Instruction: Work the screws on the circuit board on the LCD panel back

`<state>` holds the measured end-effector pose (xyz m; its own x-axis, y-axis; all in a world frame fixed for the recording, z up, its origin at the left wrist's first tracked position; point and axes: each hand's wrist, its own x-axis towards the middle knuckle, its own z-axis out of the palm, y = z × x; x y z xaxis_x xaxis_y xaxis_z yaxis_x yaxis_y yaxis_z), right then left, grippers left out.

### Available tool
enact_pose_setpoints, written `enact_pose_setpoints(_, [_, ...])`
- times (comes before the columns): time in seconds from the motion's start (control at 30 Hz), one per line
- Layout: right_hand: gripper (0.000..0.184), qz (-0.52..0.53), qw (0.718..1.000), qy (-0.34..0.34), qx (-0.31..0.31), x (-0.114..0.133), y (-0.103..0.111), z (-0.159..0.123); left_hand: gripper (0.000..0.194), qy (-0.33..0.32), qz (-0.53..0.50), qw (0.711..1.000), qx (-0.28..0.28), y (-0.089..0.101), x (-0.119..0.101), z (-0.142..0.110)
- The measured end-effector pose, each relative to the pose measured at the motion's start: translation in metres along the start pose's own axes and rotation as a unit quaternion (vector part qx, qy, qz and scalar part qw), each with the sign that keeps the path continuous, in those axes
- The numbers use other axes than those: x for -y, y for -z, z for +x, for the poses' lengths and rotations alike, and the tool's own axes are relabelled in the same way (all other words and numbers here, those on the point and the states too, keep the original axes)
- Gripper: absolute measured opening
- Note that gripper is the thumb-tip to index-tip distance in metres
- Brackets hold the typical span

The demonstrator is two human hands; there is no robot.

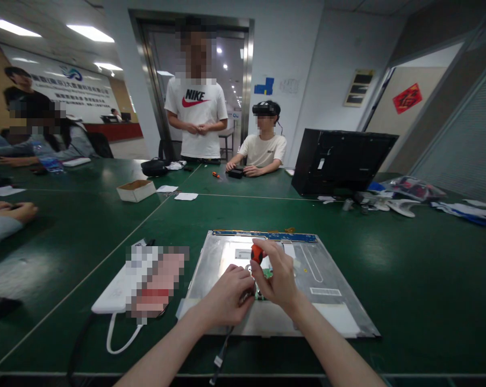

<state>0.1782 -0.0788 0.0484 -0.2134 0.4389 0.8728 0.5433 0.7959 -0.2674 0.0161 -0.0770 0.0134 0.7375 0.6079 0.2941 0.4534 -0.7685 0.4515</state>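
Observation:
A flat metal display panel (331, 279) lies on the green table in front of me, a blue circuit strip along its far edge. My right hand (278, 271) grips the orange and black handle of a screwdriver (257, 253), held upright over the panel's middle. Close beside it, my left hand (233, 293) is closed with fingers curled down by a small green circuit board (267, 273); whatever is between those fingers is hidden. From beneath the left hand a dark cable (223, 349) with a pale connector runs toward the table's near edge.
Left of the panel lie a white power bank (118, 287) with a white cable and a pinkish blurred item (162, 279). Farther back are an open box (136, 191), a black monitor (340, 161) and bagged items (414, 188). Other people sit and stand around the table.

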Motion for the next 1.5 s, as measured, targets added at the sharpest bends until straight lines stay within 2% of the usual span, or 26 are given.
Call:
enact_pose_setpoints(0.2, [0.041, -0.031, 0.999, 0.0, -0.043, -0.0004, -0.0034, 0.0002, 0.013, 0.004, -0.01, 1.0, -0.005, 0.0007, -0.0018, 0.0006])
enact_pose_setpoints(0.4, [0.05, -0.009, 1.0, -0.006, -0.009, 0.0005, -0.0003, -0.0015, 0.012, 0.006, -0.009, 1.0, -0.005, 0.0008, -0.0017, 0.0009])
enact_pose_setpoints(0.5, [0.048, 0.01, 1.0, -0.005, 0.001, 0.0005, 0.0013, -0.0017, 0.01, 0.004, -0.001, 1.0, -0.003, -0.0004, -0.0003, 0.001])
enact_pose_setpoints(0.83, [0.037, -0.011, 0.999, 0.001, -0.053, -0.0024, -0.005, -0.0008, 0.015, 0.0, 0.0, 1.0, -0.005, 0.0001, -0.0005, 0.0009])
enact_pose_setpoints(1.07, [0.035, -0.021, 0.999, -0.004, -0.04, -0.0005, -0.0029, -0.0013, 0.016, 0.01, 0.001, 1.0, -0.004, 0.0008, -0.0023, 0.0005])
enact_pose_setpoints(1.3, [0.046, 0.012, 1.0, 0.01, -0.01, 0.0006, 0.0013, -0.0001, 0.014, 0.004, -0.006, 1.0, -0.004, 0.0017, -0.0023, 0.0007])
enact_pose_setpoints(1.5, [0.046, 0.029, 0.999, 0.002, -0.034, -0.0035, -0.0029, -0.0034, 0.014, 0.0, -0.003, 1.0, 0.002, 0.0011, -0.0008, 0.0004])
